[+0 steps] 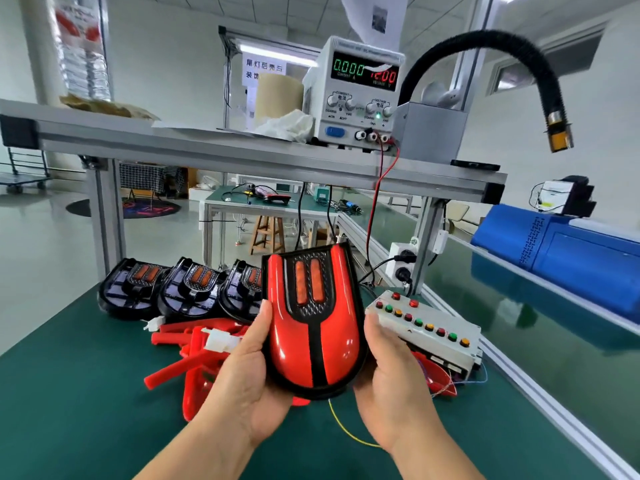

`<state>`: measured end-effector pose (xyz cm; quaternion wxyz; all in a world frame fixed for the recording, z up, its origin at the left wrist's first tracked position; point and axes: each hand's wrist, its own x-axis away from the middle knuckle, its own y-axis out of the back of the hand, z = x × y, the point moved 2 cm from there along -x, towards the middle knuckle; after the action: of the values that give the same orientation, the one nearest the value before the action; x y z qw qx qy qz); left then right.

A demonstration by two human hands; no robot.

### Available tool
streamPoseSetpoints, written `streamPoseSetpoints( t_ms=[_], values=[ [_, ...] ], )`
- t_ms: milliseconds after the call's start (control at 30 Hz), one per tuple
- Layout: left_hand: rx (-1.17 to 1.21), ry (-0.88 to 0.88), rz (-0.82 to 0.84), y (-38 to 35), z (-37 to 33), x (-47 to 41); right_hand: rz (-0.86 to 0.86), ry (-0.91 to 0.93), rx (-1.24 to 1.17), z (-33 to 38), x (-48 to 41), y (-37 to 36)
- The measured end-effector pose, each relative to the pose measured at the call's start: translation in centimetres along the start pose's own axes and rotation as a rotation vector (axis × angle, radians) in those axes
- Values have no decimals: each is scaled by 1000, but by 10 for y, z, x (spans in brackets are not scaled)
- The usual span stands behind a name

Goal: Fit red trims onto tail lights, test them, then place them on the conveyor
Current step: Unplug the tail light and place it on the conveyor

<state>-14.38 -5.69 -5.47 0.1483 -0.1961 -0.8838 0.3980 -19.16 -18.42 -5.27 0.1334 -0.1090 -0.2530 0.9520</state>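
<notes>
Tail light [313, 320], where is it?
— Head view: centre, lifted over the green bench [69, 393], red trim [341, 344] fitted. Left hand [249, 368] at 7 o'clock and right hand [384, 372] at 4 o'clock clasp its edges.
— Hidden?
— The fingers behind it, and its back.
— Writing?
— Power supply [360, 95] at 12 o'clock reads 0.000 A, 12.00 V. The sign [263, 69] beside it is partly covered.

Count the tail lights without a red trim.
3, in a row on the green mat: left one, middle one, right one, partly behind the held trimmed light. Another could be hidden there.
</notes>
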Motion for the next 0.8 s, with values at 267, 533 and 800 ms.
streamPoseSetpoints(
  t_ms=[267,533,800],
  values=[
    [-215,218,71,-104,42,-20,-300,164,110,81,32,60],
    [-334,479,139,-218,131,-55,-601,145,78,169,53,156],
    [-580,646,117,-270,203,-90,-803,30,-118,198,39,232]
  ],
)
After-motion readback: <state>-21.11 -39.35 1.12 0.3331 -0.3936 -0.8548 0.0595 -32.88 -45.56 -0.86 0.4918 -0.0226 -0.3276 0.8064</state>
